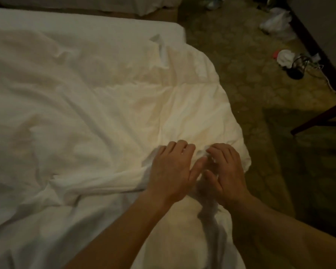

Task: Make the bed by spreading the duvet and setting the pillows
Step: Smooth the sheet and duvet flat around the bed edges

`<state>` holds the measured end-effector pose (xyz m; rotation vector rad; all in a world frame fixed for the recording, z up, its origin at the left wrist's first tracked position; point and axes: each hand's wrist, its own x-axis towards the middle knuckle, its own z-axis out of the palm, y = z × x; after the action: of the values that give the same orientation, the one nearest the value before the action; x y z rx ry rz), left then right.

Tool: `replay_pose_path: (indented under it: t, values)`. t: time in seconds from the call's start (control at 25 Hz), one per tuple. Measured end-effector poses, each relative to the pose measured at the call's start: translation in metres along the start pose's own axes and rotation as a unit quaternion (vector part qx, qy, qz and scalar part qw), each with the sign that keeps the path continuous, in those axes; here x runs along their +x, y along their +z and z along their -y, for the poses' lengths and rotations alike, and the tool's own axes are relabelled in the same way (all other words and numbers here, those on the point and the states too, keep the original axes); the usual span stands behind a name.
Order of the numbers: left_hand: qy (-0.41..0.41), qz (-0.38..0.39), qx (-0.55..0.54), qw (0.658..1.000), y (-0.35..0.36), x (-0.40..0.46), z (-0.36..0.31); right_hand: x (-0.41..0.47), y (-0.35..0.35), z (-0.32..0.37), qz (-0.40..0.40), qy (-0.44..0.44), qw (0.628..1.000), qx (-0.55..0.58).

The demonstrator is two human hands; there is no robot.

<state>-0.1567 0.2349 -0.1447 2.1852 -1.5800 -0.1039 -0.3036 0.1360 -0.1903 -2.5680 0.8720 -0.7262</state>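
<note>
A crumpled white duvet [97, 105] covers most of the bed [85, 22], bunched in folds toward the near right corner. My left hand [171, 171] lies on the duvet near that corner, fingers curled into the fabric. My right hand [225, 171] sits right beside it, fingers bent over a bunched fold of the same cloth. Thumbs nearly touch between the two hands. No pillow is in view.
Patterned carpet [250, 94] runs along the right of the bed. On it lie a white plastic bag [277, 22], a white cloth with a black cable [291, 61], and a dark wooden furniture leg [318, 117]. Another white bed edge [105, 4] shows at the top.
</note>
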Motion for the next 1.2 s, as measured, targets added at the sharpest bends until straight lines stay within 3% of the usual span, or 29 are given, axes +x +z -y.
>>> replay_pose_path:
  t: [0.12,0.32,0.52,0.64,0.8,1.0,1.2]
  values:
    - [-0.012,0.015,0.066,0.998,0.048,0.020,-0.016,0.010,0.022,-0.057,-0.002,-0.013,0.999,0.031]
    - [0.004,-0.051,0.170,0.984,0.098,0.031,0.004,0.026,0.069,-0.082,-0.018,-0.067,0.989,0.134]
    - [-0.018,-0.107,0.153,0.982,0.058,0.031,0.002,0.018,0.037,-0.046,0.079,0.059,0.963,0.250]
    - [0.009,-0.098,0.101,0.990,0.018,0.010,0.019,0.009,0.015,-0.002,0.094,0.004,0.961,0.261]
    - [-0.049,0.026,0.075,0.996,0.008,0.000,0.023,0.017,0.015,0.013,0.135,0.009,0.973,0.189]
    - [-0.104,-0.012,0.018,0.994,-0.014,0.023,-0.019,0.052,-0.035,-0.023,0.084,-0.018,0.986,0.144]
    - [-0.181,-0.035,-0.013,0.983,-0.019,0.074,-0.059,0.123,-0.085,-0.061,0.104,-0.025,0.989,0.100]
